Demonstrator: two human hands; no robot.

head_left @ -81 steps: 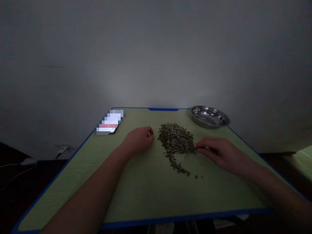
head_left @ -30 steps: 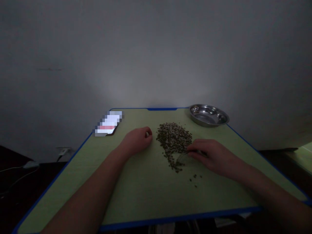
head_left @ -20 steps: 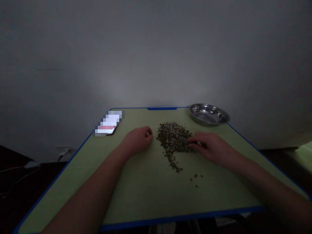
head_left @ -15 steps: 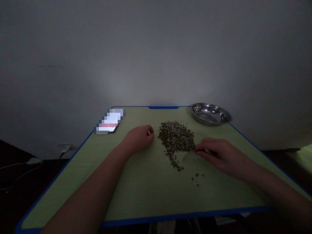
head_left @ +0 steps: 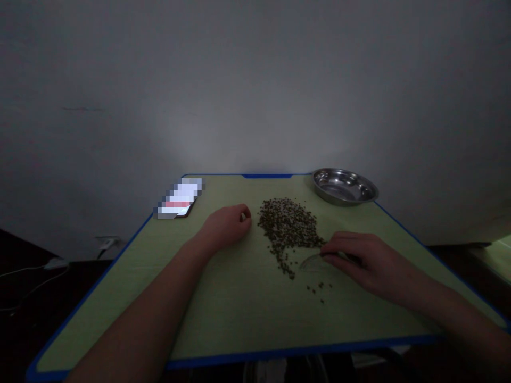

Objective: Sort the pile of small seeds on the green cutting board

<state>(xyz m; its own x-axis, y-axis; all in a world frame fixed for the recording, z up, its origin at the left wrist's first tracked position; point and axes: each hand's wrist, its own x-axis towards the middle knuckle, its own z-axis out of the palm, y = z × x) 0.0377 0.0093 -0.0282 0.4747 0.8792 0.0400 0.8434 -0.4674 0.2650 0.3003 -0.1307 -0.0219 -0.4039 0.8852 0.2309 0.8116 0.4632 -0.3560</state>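
Observation:
A pile of small dark brown-green seeds or beans [head_left: 289, 223] lies spread on the table, with a thin tail trailing toward the front. To its right, my right hand [head_left: 365, 260] pinches a clear, curved utensil [head_left: 310, 260], its exact kind hard to tell. The utensil's see-through end rests low over the table, between the pile's tail and my fingers. Several stray seeds [head_left: 320, 286] sit in front of it. Left of the pile, my left hand [head_left: 227, 226] rests on the table in a loose curl, apart from the seeds, and nothing shows in it.
A shallow stainless steel bowl [head_left: 344, 198] stands at the back right corner of the light green, blue-edged table [head_left: 239, 314]. A phone [head_left: 179, 199] with a lit, blurred screen lies at the back left. Behind is a plain wall [head_left: 255, 96]; cables [head_left: 56, 263] run at the left.
My right hand has worked the utensil over the pile's lower right side, then drawn back right and toward me. The tail of seeds has shortened, with a few scattered forward. My left hand stays put.

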